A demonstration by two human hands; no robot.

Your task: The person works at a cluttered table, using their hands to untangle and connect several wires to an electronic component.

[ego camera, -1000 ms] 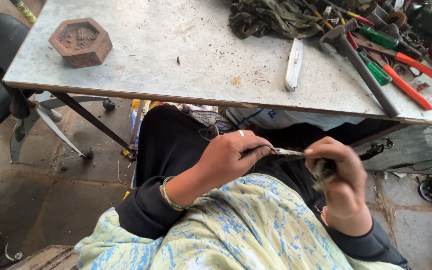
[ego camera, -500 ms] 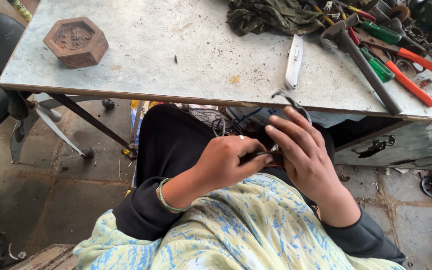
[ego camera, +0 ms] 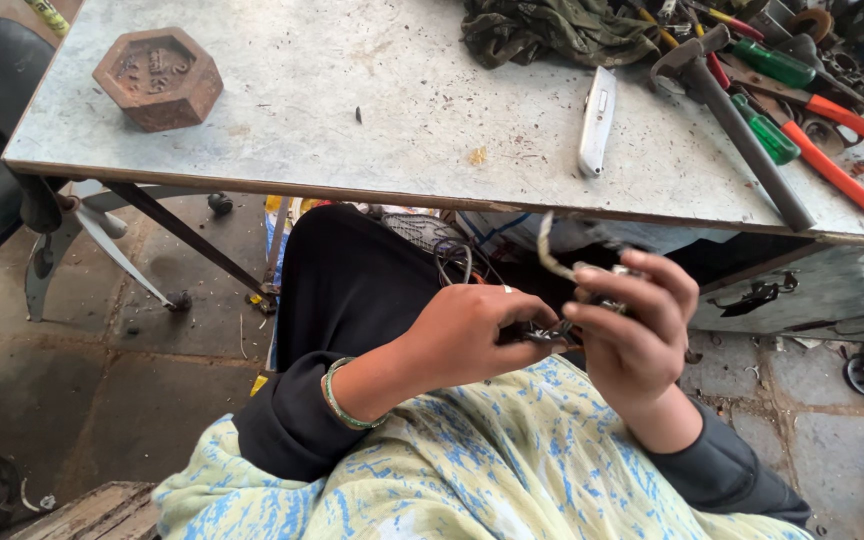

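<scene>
Both hands met over the lap, just below the near edge of the table (ego camera: 282,120). Left hand (ego camera: 472,330) was curled shut, thumb and fingers pinching a small metal piece (ego camera: 552,332) at its tips, palm turned toward the other hand, a green bangle (ego camera: 337,400) on the wrist below the dark sleeve. Right hand (ego camera: 632,335) faced it with the back toward the camera, fingers bent loosely over the same piece and over a pale twisted cord (ego camera: 550,250); how firmly it gripped could not be told. The piece sat between the two hands, mostly hidden by the fingers, so its shape stayed unclear. The cord rose from the right fingers, its long axis close to upright, curving up and to the left with its free end in front of the table edge.

Under the hands lay the blue-patterned cloth and the black-clad leg. Beyond, on the grey tabletop, a silver utility knife (ego camera: 597,120) lay with its length running away from the person. A hammer (ego camera: 732,120) lay slantwise to its right, beside orange-handled pliers (ego camera: 832,165) and green screwdrivers (ego camera: 767,130). A crumpled olive rag (ego camera: 552,30) sat at the far edge, and a rusty hexagonal weight (ego camera: 157,78) stood well apart at the far left.
</scene>
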